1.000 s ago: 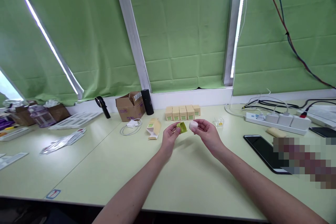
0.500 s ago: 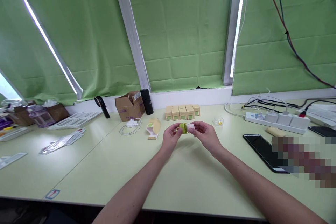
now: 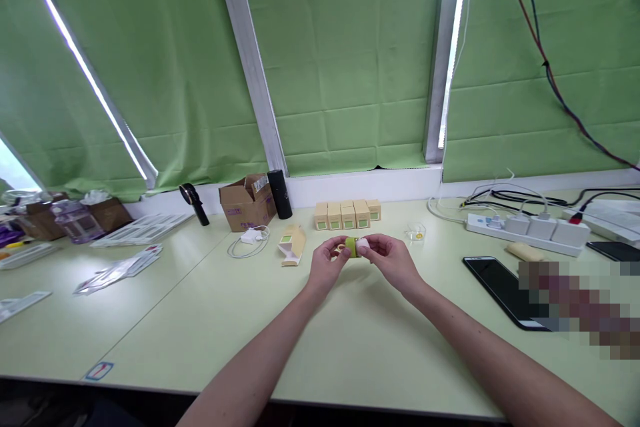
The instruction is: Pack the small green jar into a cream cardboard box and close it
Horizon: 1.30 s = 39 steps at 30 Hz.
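A sleeve (image 3: pixel 351 247) shows lime green, and the piece (image 3: pixel 363 245) at its three o'clock is white. Around that centre, the small boxes (image 3: pixel 348 216) at twelve are tan with green labels; farther up at twelve, the blinds (image 3: pixel 340 60) are plain green. At nine, an opened carton (image 3: pixel 299 240) pairs tan with green. Toward ten, a cylinder (image 3: pixel 281 195) is black and a larger box (image 3: pixel 245 212) brown with purple print. At two, cables (image 3: pixel 546 64) run red and dark blue; at three, a power strip (image 3: pixel 520 239) is white. At eight, a sticker (image 3: pixel 100 371) has a blue border around a red mark, on the pale yellow-green tabletop (image 3: pixel 390 347).
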Each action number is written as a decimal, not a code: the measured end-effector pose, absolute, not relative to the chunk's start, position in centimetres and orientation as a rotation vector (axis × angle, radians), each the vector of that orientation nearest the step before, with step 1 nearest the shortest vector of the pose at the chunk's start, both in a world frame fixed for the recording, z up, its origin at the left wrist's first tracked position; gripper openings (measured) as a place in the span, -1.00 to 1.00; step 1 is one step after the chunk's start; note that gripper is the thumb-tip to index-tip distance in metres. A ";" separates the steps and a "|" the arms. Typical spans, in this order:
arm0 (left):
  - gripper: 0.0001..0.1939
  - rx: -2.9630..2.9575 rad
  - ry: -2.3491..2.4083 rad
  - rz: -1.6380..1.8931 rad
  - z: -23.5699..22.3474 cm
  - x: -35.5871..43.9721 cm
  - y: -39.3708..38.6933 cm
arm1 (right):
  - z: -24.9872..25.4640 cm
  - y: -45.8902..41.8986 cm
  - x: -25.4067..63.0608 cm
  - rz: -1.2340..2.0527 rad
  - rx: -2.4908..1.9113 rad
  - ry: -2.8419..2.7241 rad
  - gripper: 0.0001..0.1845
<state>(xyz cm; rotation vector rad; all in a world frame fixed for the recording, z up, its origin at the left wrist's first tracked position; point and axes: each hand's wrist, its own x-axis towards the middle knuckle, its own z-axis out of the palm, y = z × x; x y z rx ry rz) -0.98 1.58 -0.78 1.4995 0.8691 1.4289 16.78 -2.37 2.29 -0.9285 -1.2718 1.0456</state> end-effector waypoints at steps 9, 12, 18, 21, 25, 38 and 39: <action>-0.42 1.548 0.910 1.418 -0.9 -1.1 1.5 | 2.0 -2.2 16.8 1.009 -0.961 -1.325 -0.51; -0.44 1.542 0.906 1.423 -0.7 -1.1 1.4 | 1.8 -2.2 16.8 1.004 -0.949 -1.331 -0.51; -0.49 1.587 0.891 1.401 -0.3 -0.9 1.0 | 1.7 -2.1 16.6 1.000 -0.952 -1.314 -0.48; -0.53 1.616 0.894 1.394 -0.1 -0.8 0.9 | 1.5 -2.1 16.7 0.982 -0.970 -1.317 -0.45; -0.55 1.639 0.914 1.388 0.1 -0.8 0.7 | 1.4 -2.1 16.7 0.965 -0.969 -1.366 -0.44; -0.53 1.570 0.956 1.377 0.3 -0.3 0.5 | 1.5 -2.1 16.7 0.945 -0.981 -1.391 -0.45; -0.53 1.570 0.955 1.379 0.4 -0.3 0.4 | 1.5 -2.0 16.7 0.949 -0.977 -1.391 -0.44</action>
